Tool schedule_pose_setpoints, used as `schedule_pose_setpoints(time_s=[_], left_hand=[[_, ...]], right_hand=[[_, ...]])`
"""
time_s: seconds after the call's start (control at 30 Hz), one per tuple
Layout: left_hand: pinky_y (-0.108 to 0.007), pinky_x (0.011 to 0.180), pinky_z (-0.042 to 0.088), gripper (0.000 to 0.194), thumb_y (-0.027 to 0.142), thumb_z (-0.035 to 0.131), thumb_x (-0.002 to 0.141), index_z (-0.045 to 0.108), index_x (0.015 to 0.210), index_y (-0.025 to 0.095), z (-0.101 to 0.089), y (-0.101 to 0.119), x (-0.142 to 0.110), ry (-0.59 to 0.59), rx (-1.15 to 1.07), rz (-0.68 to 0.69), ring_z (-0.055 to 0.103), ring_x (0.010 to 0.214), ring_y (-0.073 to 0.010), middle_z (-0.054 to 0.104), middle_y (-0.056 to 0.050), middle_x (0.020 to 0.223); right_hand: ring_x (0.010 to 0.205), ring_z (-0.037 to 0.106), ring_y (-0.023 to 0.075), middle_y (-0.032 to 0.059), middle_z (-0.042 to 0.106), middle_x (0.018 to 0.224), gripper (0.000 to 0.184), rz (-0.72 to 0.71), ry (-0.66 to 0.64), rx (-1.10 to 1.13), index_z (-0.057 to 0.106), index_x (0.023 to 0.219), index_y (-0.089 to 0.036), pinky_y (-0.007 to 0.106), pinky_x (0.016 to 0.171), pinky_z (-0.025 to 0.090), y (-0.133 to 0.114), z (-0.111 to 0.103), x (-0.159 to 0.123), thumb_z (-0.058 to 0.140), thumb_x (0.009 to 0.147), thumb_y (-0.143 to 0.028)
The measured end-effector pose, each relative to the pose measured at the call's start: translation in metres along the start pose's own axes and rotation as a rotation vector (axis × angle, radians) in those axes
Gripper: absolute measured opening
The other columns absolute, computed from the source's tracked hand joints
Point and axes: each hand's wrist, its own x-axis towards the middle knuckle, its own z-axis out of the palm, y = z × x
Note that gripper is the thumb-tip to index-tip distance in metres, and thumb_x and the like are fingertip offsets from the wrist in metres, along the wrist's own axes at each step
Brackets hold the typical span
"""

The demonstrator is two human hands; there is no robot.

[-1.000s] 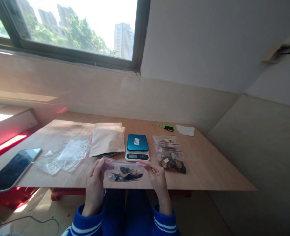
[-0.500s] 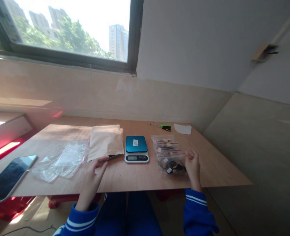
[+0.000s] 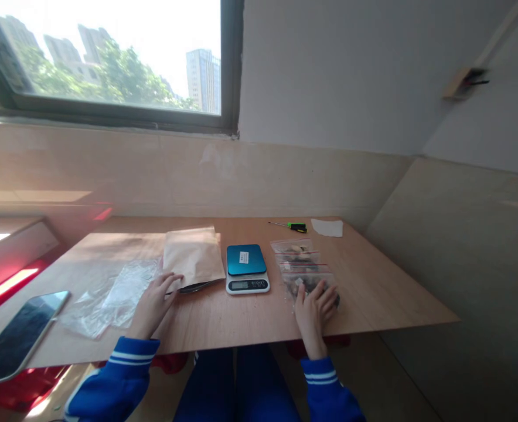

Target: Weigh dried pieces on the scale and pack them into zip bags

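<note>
My right hand (image 3: 314, 313) lies with fingers spread on the nearest clear zip bag (image 3: 300, 271), pressing on the dark pieces inside and covering most of them. Behind it, partly overlapped, sits another zip bag (image 3: 295, 248) with pale brownish pieces. My left hand (image 3: 153, 302) is at the near left corner of a stack of tan paper bags (image 3: 193, 255); its fingers touch the paper and the thumb is apart from them. Something dark and thin (image 3: 197, 287) shows under the paper's front edge. Between the hands stands a kitchen scale (image 3: 245, 261) with a blue plate and a small display.
Crumpled clear plastic bags (image 3: 118, 296) lie left of the paper, beside a tablet (image 3: 19, 331) at the table's left edge. A green-black screwdriver (image 3: 296, 227) and a white paper scrap (image 3: 328, 227) lie at the back. A wall (image 3: 276, 176) bounds the wooden table (image 3: 382, 293) behind.
My right hand has left the zip bag's upper right corner and come down flat on its contents. My left hand has moved in to touch the paper's corner. The view has shifted slightly.
</note>
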Motion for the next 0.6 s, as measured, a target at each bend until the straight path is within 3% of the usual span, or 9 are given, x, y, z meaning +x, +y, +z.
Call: schedule_pose_setpoints(time_s=[0.17,0.3,0.4,0.47,0.5,0.57,0.6], left_hand=[[-0.029,0.071,0.05,0.032,0.049,0.046,0.085,0.068,0.093,0.027,-0.009,0.016,0.004,0.076,-0.045,-0.08,0.067,0.086,-0.0214,0.071,-0.004,0.098],[-0.026,0.062,0.047,0.029,0.047,0.048,0.085,0.069,0.088,0.027,-0.024,0.031,0.012,0.141,-0.016,-0.089,0.067,0.075,-0.0194,0.073,-0.003,0.091],[-0.026,0.066,0.048,0.027,0.046,0.051,0.085,0.07,0.09,0.027,-0.035,0.044,0.019,0.225,-0.035,-0.055,0.068,0.077,-0.0192,0.073,-0.003,0.091],[-0.027,0.07,0.049,0.027,0.046,0.052,0.085,0.07,0.089,0.026,-0.041,0.053,0.022,0.272,-0.053,-0.026,0.069,0.08,-0.0194,0.074,-0.003,0.091],[-0.027,0.071,0.049,0.027,0.046,0.052,0.085,0.07,0.089,0.026,-0.044,0.058,0.024,0.287,-0.058,-0.013,0.069,0.08,-0.0195,0.074,-0.003,0.09],[-0.027,0.071,0.05,0.027,0.046,0.053,0.086,0.07,0.087,0.024,-0.049,0.065,0.025,0.313,-0.057,0.008,0.069,0.078,-0.0189,0.074,-0.003,0.087],[-0.027,0.07,0.05,0.027,0.045,0.053,0.086,0.07,0.085,0.024,-0.051,0.068,0.025,0.329,-0.054,0.013,0.069,0.075,-0.018,0.073,-0.003,0.084]], right_hand=[[0.138,0.024,0.0489,0.0398,0.03,0.144,0.072,0.068,-0.08,-0.023,0.034,0.141,0.009,0.072,0.099,0.026,-0.027,0.015,0.025,0.027,0.094,-0.045],[0.141,0.017,0.0489,0.0389,0.024,0.148,0.071,0.107,-0.166,0.025,0.032,0.141,0.01,0.073,0.102,0.02,-0.047,0.0,0.029,0.038,0.092,-0.041],[0.14,0.029,0.0388,0.029,0.038,0.145,0.056,-0.17,-0.226,0.331,0.046,0.136,-0.002,0.062,0.107,0.029,-0.08,-0.034,0.019,0.042,0.093,-0.037],[0.125,0.052,0.0242,0.0164,0.06,0.129,0.039,-0.485,-0.471,0.665,0.058,0.124,-0.014,0.044,0.104,0.043,-0.115,-0.06,0.008,0.034,0.098,-0.028],[0.119,0.057,0.0185,0.0105,0.064,0.124,0.037,-0.645,-0.599,0.791,0.059,0.123,-0.019,0.037,0.102,0.046,-0.133,-0.07,0.001,0.032,0.099,-0.024],[0.121,0.056,0.0147,0.0056,0.065,0.124,0.036,-0.926,-0.693,0.874,0.059,0.124,-0.022,0.031,0.104,0.045,-0.169,-0.081,-0.01,0.034,0.098,-0.02],[0.122,0.055,0.0165,0.0082,0.065,0.124,0.035,-0.996,-0.666,0.827,0.06,0.122,-0.018,0.033,0.104,0.045,-0.183,-0.082,-0.016,0.035,0.098,-0.018]])
